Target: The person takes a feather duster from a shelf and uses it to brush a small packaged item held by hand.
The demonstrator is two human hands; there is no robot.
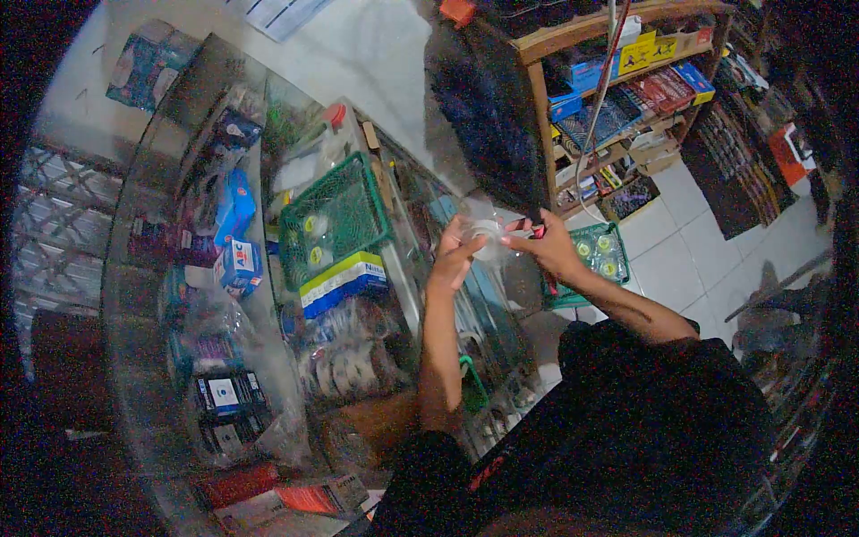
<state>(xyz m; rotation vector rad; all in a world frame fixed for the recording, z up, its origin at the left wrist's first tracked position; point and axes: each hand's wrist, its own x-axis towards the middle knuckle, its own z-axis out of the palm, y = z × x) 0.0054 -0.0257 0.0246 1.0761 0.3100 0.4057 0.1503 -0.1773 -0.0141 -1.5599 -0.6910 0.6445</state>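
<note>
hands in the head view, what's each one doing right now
Left hand: fingers closed on the clear-whitish item
Right hand: fingers on the same item, plus a red-and-black object

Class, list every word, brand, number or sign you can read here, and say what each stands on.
"ABC": blue and white box
"Ni", rest unclear: green, white and blue box
Too small or blurred to read: print on the yellow boxes, paper sheet and black packs.
</note>
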